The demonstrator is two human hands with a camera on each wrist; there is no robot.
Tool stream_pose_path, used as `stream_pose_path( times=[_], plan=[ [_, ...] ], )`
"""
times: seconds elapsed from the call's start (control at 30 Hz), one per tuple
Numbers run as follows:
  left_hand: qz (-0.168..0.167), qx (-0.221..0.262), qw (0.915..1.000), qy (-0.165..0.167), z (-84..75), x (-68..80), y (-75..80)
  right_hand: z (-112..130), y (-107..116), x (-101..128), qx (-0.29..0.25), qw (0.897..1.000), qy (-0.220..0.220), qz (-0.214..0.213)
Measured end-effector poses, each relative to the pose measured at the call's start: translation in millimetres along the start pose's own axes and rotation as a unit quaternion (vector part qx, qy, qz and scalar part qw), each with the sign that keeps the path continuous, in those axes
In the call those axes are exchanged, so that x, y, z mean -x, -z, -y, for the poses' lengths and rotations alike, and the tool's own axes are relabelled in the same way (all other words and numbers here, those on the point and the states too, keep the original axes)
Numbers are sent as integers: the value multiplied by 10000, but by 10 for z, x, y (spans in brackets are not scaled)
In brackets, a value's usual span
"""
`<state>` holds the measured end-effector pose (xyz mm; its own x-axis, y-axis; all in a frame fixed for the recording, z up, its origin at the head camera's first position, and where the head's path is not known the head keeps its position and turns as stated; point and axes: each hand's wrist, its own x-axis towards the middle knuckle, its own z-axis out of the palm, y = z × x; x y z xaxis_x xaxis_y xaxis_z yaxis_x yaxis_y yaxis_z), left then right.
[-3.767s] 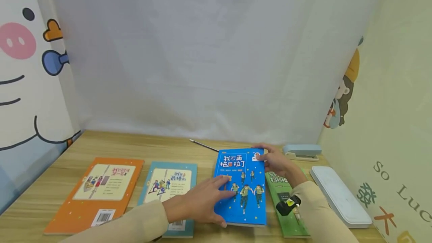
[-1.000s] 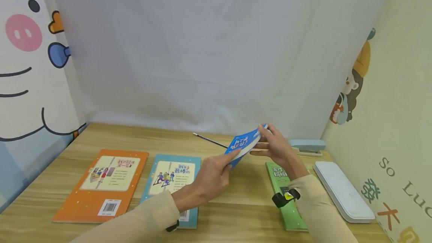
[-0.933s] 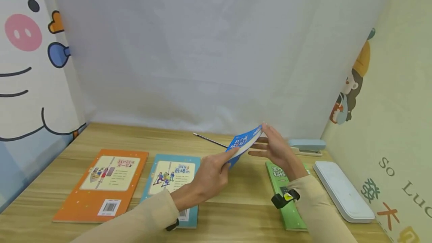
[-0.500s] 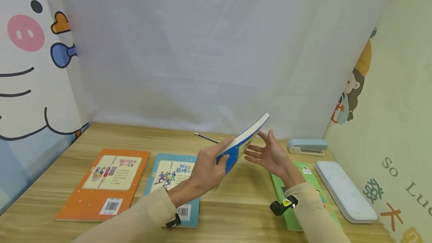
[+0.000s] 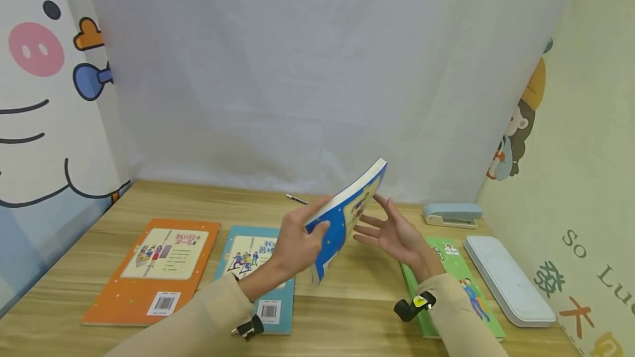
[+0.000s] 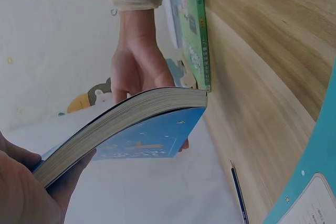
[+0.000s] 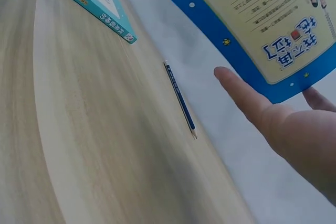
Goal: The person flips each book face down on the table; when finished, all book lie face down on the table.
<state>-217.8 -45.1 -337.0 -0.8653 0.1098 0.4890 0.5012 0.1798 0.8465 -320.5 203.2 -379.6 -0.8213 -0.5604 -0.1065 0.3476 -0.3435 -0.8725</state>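
A blue paperback book (image 5: 338,226) is held up tilted over the table, its page edge upward and its cream-panelled back cover toward the right. My left hand (image 5: 296,242) grips it along one side, thumb on the back cover and fingers on the other face. In the left wrist view the book (image 6: 142,124) bends slightly, its thick page block showing. Beside the back cover my right hand (image 5: 399,238) is spread, fingers extended. Its fingertips reach the book's edge; whether they touch is unclear. The right wrist view shows the printed back cover (image 7: 262,30) near that hand.
On the wooden table (image 5: 347,318) lie an orange book (image 5: 144,304) and a teal book (image 5: 283,313) at left. A green book (image 5: 456,274) lies under the right forearm. Beyond are a white case (image 5: 511,282), a light blue stapler (image 5: 451,214) and a pencil (image 7: 180,100).
Lifted from the table, the blue book has turned from front cover to back cover in the left hand. My right hand has let go of its edge and spread its fingers.
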Motion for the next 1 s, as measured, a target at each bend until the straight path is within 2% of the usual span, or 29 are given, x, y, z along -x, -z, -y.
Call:
stream_pose_path(
  times=[0.33,0.57,0.67,0.8,1.0],
  plan=[
    [-116,674,9949,746,-17,-37,124,-121,-19,-2,-104,9998,-43,161],
    [-322,940,9878,1195,-28,-58,145,-248,-18,-24,-112,9996,255,-19],
    [-392,1026,9847,1352,-32,-62,149,-291,-17,-30,-180,9990,406,34],
    [-430,1151,9801,1560,-47,-66,154,-334,-14,-35,-201,9979,590,162],
    [-367,1463,9722,1791,-90,-81,154,-364,-19,-27,-388,9965,736,45]
  ],
)
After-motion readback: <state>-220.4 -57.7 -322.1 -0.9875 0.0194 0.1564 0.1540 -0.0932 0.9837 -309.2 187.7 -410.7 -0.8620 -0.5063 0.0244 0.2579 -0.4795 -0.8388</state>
